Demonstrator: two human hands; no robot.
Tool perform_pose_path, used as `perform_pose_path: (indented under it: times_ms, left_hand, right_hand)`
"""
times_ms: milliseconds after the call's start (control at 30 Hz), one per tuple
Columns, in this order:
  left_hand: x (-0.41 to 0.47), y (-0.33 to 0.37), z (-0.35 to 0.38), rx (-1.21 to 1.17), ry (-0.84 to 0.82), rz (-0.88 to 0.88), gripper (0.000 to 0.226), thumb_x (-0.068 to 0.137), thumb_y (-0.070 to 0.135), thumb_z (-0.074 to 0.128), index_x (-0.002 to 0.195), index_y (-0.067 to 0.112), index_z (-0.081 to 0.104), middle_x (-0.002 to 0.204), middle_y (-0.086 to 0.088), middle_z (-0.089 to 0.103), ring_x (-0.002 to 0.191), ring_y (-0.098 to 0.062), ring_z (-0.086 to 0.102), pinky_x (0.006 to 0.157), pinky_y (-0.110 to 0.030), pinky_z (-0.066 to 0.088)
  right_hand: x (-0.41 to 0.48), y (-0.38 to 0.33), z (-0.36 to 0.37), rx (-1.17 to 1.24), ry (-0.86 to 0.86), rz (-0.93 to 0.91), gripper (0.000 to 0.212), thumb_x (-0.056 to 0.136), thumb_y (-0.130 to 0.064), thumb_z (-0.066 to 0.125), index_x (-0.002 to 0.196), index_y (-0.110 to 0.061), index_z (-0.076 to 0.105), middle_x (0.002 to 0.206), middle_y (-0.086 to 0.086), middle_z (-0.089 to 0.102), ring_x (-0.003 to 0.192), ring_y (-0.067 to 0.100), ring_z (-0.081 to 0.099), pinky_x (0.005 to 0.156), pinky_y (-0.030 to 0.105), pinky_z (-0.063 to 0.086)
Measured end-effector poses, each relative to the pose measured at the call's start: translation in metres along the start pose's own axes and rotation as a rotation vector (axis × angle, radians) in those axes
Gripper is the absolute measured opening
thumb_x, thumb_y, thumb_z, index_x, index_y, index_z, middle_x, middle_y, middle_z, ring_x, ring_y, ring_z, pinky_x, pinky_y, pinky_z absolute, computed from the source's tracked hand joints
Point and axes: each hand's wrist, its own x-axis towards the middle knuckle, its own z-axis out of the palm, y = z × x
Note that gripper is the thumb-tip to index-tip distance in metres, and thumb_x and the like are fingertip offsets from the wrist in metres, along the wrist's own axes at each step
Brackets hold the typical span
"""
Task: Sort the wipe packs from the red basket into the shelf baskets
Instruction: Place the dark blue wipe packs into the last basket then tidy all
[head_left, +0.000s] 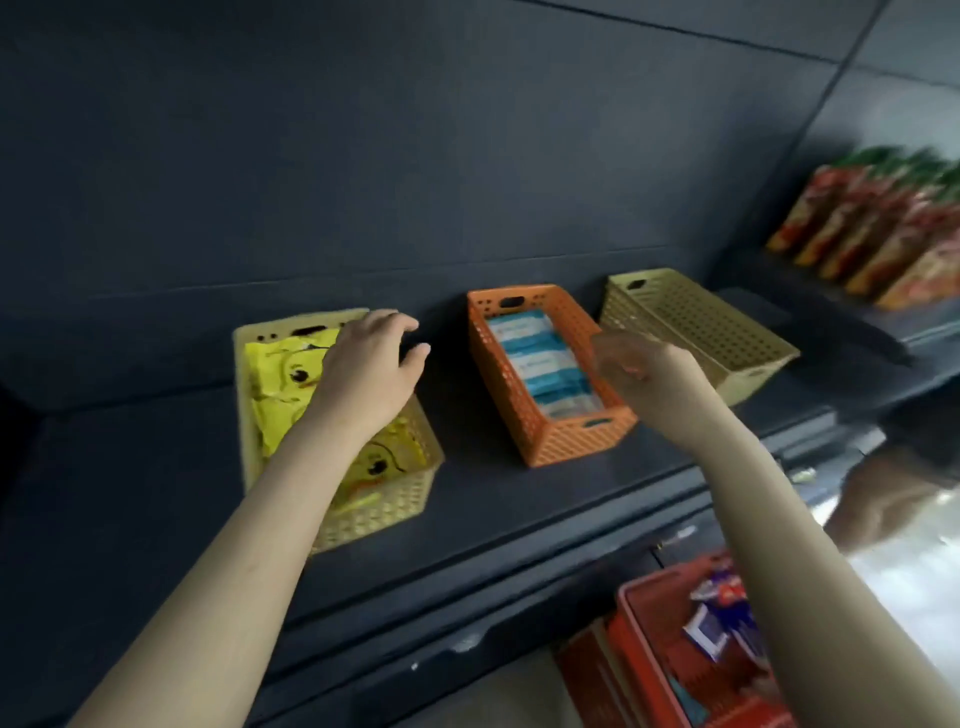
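Note:
Three baskets stand on the dark shelf (493, 499). The left yellow basket (384, 499) holds yellow wipe packs (283, 384). My left hand (371, 371) hovers over its far right corner, fingers relaxed and holding nothing. The orange basket (561, 441) in the middle holds blue-and-white wipe packs (537, 358). My right hand (644, 379) is blurred beside its right rim, fingers loosely curled, nothing visible in it. The right yellow basket (727, 332) looks empty. The red basket (649, 654) sits below at the lower right with a few packs (722, 618) inside.
Red and orange snack bags (883, 234) line a shelf at the far right. A pale glossy floor (914, 571) shows at the right, beyond the shelf's front edge.

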Motion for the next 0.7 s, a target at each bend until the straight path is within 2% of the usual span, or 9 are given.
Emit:
perform_pose_path:
  times_ms: [100, 200, 333, 433, 533, 700]
  left_hand:
    - [-0.039, 0.085, 0.035, -0.179, -0.016, 0.120, 0.027, 0.094, 0.023, 0.057, 0.117, 0.010, 0.062, 0.122, -0.008, 0.062, 0.116, -0.025, 0.056, 0.098, -0.034, 0.041]
    - [-0.092, 0.157, 0.082, -0.274, -0.116, 0.172, 0.023, 0.093, 0.021, 0.059, 0.114, 0.013, 0.064, 0.117, -0.004, 0.065, 0.108, -0.021, 0.059, 0.089, -0.026, 0.041]
    - [-0.159, 0.220, 0.152, -0.336, -0.322, 0.164, 0.022, 0.095, 0.022, 0.057, 0.115, 0.016, 0.064, 0.116, 0.000, 0.063, 0.107, -0.017, 0.059, 0.086, -0.025, 0.043]
    - [-0.197, 0.249, 0.196, -0.340, -0.466, 0.112, 0.024, 0.096, 0.021, 0.055, 0.117, 0.014, 0.064, 0.118, 0.001, 0.064, 0.107, -0.013, 0.059, 0.080, -0.013, 0.036]
    - [-0.223, 0.266, 0.237, -0.325, -0.614, 0.074, 0.024, 0.096, 0.021, 0.054, 0.117, 0.014, 0.064, 0.116, 0.003, 0.064, 0.108, -0.012, 0.059, 0.083, -0.017, 0.040]
    - [-0.245, 0.273, 0.315, -0.350, -0.791, -0.049, 0.020, 0.096, 0.019, 0.055, 0.112, 0.014, 0.064, 0.111, 0.003, 0.064, 0.102, -0.008, 0.058, 0.081, -0.016, 0.038]
  right_hand:
    - [-0.076, 0.052, -0.050, -0.003, 0.002, 0.083, 0.029, 0.095, -0.020, 0.059, 0.123, -0.015, 0.063, 0.109, -0.005, 0.062, 0.102, 0.011, 0.058, 0.073, 0.003, 0.032]
    - [-0.154, 0.113, -0.084, -0.003, -0.001, 0.190, 0.030, 0.095, -0.025, 0.059, 0.123, -0.016, 0.063, 0.112, -0.004, 0.065, 0.100, 0.012, 0.062, 0.081, 0.021, 0.045]
    - [-0.242, 0.189, -0.108, -0.042, -0.043, 0.349, 0.032, 0.094, -0.016, 0.054, 0.125, -0.013, 0.062, 0.117, 0.002, 0.068, 0.102, 0.019, 0.065, 0.091, 0.030, 0.049]
    - [-0.285, 0.239, -0.114, -0.055, -0.099, 0.447, 0.028, 0.094, -0.017, 0.055, 0.120, -0.014, 0.064, 0.113, 0.004, 0.070, 0.100, 0.025, 0.066, 0.090, 0.038, 0.051]
    - [-0.308, 0.284, -0.106, -0.014, -0.136, 0.592, 0.026, 0.094, -0.021, 0.058, 0.118, -0.016, 0.065, 0.109, 0.002, 0.070, 0.098, 0.024, 0.065, 0.081, 0.028, 0.045]
    - [-0.315, 0.358, -0.075, 0.052, -0.301, 0.677, 0.023, 0.094, -0.017, 0.057, 0.113, -0.013, 0.069, 0.111, 0.001, 0.071, 0.097, 0.019, 0.066, 0.074, 0.019, 0.039]
